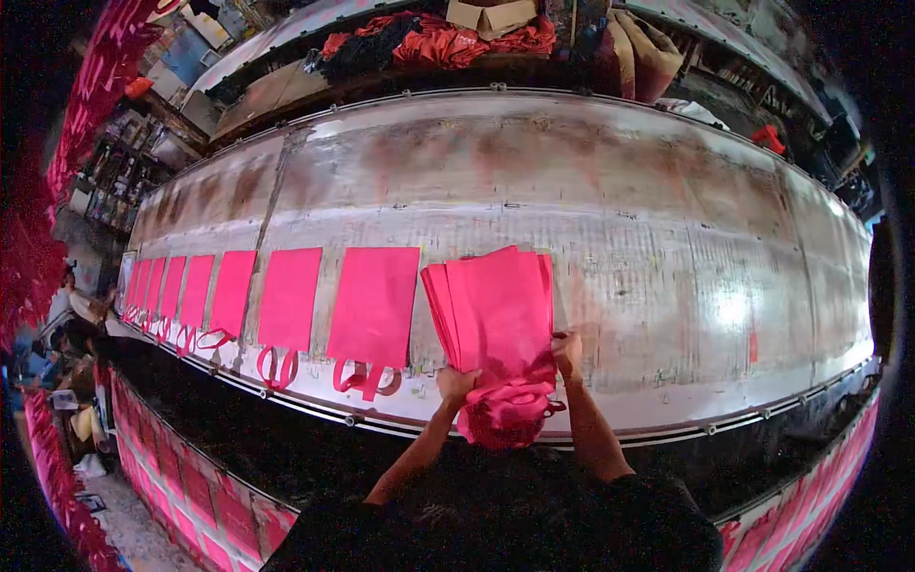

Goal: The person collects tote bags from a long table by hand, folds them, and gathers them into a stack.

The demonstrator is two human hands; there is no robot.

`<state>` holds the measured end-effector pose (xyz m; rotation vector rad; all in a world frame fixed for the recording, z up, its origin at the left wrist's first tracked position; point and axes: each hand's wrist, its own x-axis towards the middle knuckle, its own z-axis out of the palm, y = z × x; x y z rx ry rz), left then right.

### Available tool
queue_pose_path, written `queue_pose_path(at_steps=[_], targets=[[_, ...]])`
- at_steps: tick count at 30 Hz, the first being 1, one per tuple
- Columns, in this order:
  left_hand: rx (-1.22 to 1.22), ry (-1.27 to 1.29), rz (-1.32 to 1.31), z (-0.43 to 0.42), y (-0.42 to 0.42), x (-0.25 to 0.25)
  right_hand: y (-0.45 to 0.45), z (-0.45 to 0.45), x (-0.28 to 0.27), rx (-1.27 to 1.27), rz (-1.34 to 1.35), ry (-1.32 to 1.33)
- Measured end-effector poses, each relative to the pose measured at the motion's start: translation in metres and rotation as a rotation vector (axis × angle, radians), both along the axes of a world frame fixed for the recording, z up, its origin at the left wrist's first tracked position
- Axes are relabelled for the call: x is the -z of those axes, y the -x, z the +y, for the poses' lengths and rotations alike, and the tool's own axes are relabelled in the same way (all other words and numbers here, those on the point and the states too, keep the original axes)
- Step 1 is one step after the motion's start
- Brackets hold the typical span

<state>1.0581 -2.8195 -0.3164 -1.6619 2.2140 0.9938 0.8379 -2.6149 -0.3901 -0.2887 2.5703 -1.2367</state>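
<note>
A fanned stack of pink cloth bags (491, 310) lies on the long table before me, its bunched handles (505, 410) hanging toward my body at the near edge. My left hand (457, 383) is closed on the stack's lower left side. On the opposite side, my right hand (568, 353) pinches the lower right edge. The fingertips of both hands are partly hidden. Just left of the stack lies a single flat pink bag (375, 303), its handle loops (367, 379) pointing toward me. Another flat bag (290, 297) lies beyond it.
Several more pink bags (233, 291) continue in a row to the left along the stained table (658, 276). A rail (648, 437) runs along the near edge. Red and dark cloth (448, 43) and a cardboard box (491, 16) sit across the far side. Pink panels (191, 477) stand behind me.
</note>
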Motion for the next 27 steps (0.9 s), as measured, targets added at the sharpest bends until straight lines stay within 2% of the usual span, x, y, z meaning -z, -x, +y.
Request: queue_pose_path(at_steps=[1, 2, 3, 5, 6, 8, 10, 12, 14, 16, 17, 19, 22, 25, 27], targets=[[0.021, 0.039, -0.098, 0.001, 0.002, 0.007, 0.007, 0.009, 0.039, -0.042, -0.043, 0.467], [0.133, 0.106, -0.091, 0.003, 0.000, 0.015, 0.008, 0.009, 0.044, -0.057, -0.062, 0.702], [0.129, 0.109, -0.090, 0.003, 0.000, 0.015, 0.009, 0.008, 0.047, -0.088, -0.089, 0.936], [0.092, 0.166, 0.062, 0.005, -0.003, 0.010, 0.000, -0.005, 0.002, 0.012, 0.095, 0.004], [0.084, 0.168, 0.060, 0.007, -0.002, 0.001, 0.000, -0.005, 0.006, 0.004, 0.094, 0.007], [0.118, -0.017, -0.056, 0.009, 0.007, -0.018, 0.004, -0.001, 0.030, 0.055, 0.075, -0.045], [0.178, 0.068, -0.095, 0.010, 0.010, -0.018, 0.006, 0.001, 0.047, 0.080, 0.031, -0.063], [0.068, 0.008, -0.051, 0.012, 0.010, -0.025, 0.011, 0.005, 0.073, 0.104, -0.015, -0.090], [0.070, 0.058, -0.023, 0.016, 0.009, -0.019, 0.016, 0.008, 0.104, 0.179, 0.015, 0.029], [0.077, 0.107, 0.000, 0.012, 0.005, 0.003, 0.011, -0.001, 0.074, 0.192, 0.038, -0.139], [0.045, 0.091, 0.134, 0.007, 0.001, 0.021, 0.010, -0.003, 0.064, 0.191, 0.018, -0.181], [0.002, 0.040, 0.366, 0.007, -0.009, 0.036, 0.009, 0.006, 0.059, 0.134, -0.045, -0.030], [0.203, -0.109, 0.436, -0.009, -0.012, 0.013, 0.002, 0.011, 0.057, 0.073, -0.058, 0.026], [0.379, -0.257, 0.500, -0.028, -0.010, 0.015, -0.002, 0.009, 0.030, 0.038, -0.087, 0.023], [0.298, -0.385, 0.709, -0.029, -0.013, 0.029, 0.000, 0.008, 0.021, 0.025, -0.110, 0.035]])
